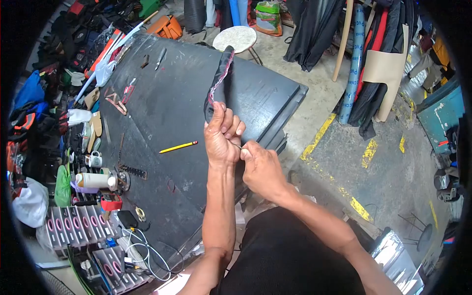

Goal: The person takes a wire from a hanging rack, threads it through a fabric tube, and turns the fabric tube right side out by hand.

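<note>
My left hand (220, 140) is closed around the lower end of a narrow black fabric strip (222, 73). The strip stands up from my fingers above the dark tabletop, its upper end curved, with ragged pink and white threads along one edge. Close beside the left palm, my right hand (263, 169) is closed in a pinch. A thin, metallic-looking bit shows between the two hands, but its kind cannot be made out. A yellow pencil (178, 147) lies on the table to the left of my hands.
The black worktable (167, 98) also carries a dark ruler-like strip (132, 171), a blade-like tool (161, 58) and reddish scraps (116, 104). Plastic drawers (78, 223), a white cable (147, 250) and a mug (94, 159) crowd the left. A round stool (235, 39) stands beyond.
</note>
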The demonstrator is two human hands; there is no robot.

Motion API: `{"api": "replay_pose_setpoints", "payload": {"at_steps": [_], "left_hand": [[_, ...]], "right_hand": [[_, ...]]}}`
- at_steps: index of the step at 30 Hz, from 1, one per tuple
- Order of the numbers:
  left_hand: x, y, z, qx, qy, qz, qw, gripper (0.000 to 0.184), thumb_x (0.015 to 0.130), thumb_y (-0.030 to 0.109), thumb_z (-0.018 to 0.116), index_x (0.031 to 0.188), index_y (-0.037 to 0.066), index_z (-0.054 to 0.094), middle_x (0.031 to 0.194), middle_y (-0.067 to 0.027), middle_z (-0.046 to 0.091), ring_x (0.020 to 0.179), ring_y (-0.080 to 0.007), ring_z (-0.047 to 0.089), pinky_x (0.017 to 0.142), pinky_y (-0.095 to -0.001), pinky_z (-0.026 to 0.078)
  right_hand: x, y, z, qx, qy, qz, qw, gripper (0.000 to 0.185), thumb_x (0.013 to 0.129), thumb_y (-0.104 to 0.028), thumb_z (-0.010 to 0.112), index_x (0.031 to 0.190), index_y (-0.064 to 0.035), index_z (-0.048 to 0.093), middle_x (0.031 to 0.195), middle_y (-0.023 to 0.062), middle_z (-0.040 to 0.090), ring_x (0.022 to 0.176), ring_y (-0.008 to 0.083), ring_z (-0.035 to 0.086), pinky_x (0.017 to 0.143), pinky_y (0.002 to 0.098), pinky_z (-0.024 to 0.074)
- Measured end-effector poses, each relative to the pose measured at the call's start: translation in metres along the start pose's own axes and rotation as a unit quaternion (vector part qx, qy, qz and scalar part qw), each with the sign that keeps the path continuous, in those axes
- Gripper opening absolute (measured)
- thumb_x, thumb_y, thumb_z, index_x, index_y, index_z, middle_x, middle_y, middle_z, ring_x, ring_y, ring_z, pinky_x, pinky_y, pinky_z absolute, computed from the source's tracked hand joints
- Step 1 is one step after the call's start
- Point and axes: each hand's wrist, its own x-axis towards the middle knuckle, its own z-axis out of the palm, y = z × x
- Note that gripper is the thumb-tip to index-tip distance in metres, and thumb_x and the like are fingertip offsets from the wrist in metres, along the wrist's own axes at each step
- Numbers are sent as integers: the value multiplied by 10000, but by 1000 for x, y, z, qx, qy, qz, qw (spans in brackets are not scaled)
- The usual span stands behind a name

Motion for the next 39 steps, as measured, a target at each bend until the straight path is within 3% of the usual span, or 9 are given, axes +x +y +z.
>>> {"api": "replay_pose_setpoints", "payload": {"at_steps": [14,17,23,27,31,32,33,37,39], "left_hand": [[-9,12,-6,-36,-5,-18,999,254,1063,263,588,862,108,565,602,71,301,494,-55,248,516,-254,280],[-10,8,-14,-3,-8,5,1000,329,1069,248,571,771,152,467,600,58,260,503,-69,218,503,-259,262],[-3,-5,-25,32,4,48,998,447,1065,326,585,705,188,359,578,66,204,465,-73,150,458,-270,202],[5,-10,-24,38,-122,-3,992,289,1072,294,570,845,136,490,662,45,388,544,-84,358,551,-266,376],[1,-34,-8,9,7,34,999,282,1087,320,539,879,130,521,634,51,349,545,-70,322,541,-239,358],[4,-42,-17,-17,-58,45,997,241,1053,326,573,1114,93,563,832,-21,525,684,-114,465,615,-257,427],[7,-51,-25,-39,-120,54,991,429,1020,333,608,1348,57,604,1030,-93,701,823,-159,608,690,-275,497],[17,-82,26,245,-13,169,955,501,1017,365,621,1394,45,544,1207,-139,652,978,-234,620,821,-367,537],[18,-90,54,189,11,184,965,485,1024,335,613,1398,38,532,1237,-144,633,1015,-245,613,860,-385,531]], "right_hand": [[-3,5,6,-79,-6,-22,997,166,967,-120,494,952,-9,616,942,271,645,896,501,627,775,574,496],[-9,-12,11,-81,-34,3,996,144,863,-94,562,881,-26,687,978,253,665,912,451,672,805,557,528],[-15,-14,6,-16,18,49,998,222,892,-194,613,985,7,594,799,311,657,790,515,662,693,581,531],[-3,1,-14,-24,7,18,1000,249,902,-206,599,1014,15,582,788,312,661,779,521,661,676,578,530],[25,38,-62,-26,-63,-38,997,234,894,-154,591,964,66,625,829,313,679,812,517,673,711,555,553],[31,54,-64,-19,-66,-57,996,225,881,-142,591,967,61,634,848,307,685,831,509,677,718,552,555],[36,69,-66,-8,-70,-74,995,218,868,-130,591,970,55,644,867,301,692,850,501,682,724,548,557],[54,79,-147,-58,-138,-98,984,208,826,-114,651,965,37,689,882,243,705,781,407,676,656,479,545],[59,75,-176,-82,-180,-100,975,208,812,-112,681,962,30,707,881,218,708,737,364,671,619,447,538]]}}
